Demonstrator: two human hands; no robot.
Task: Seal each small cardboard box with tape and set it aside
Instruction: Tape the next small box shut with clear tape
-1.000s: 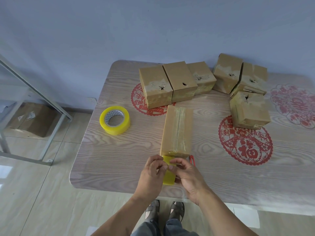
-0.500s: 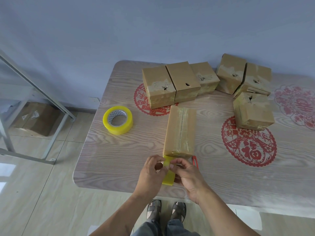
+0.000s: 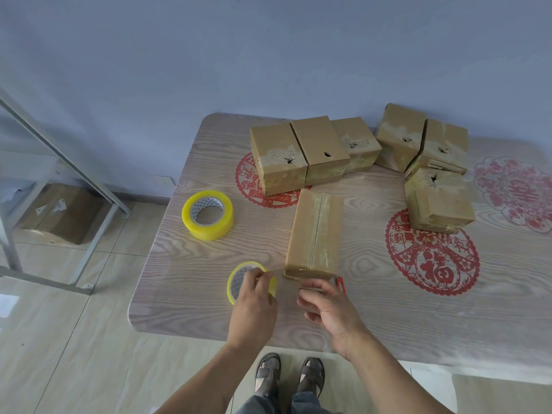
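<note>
Box (image 3: 315,234) just beyond right hand (image 3: 328,306)

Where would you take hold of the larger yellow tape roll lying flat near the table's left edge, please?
The larger yellow tape roll lies flat with its open core facing up, so I would probably come from above: fingers inside the core, thumb on the outer wall, pinching the near side. Nothing stands close around it, and the left hand is nearer, though it already holds a smaller yellow tape roll.

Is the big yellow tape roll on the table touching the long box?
Apart. The head view shows bare table all the way between the big tape roll and the long box.
</note>
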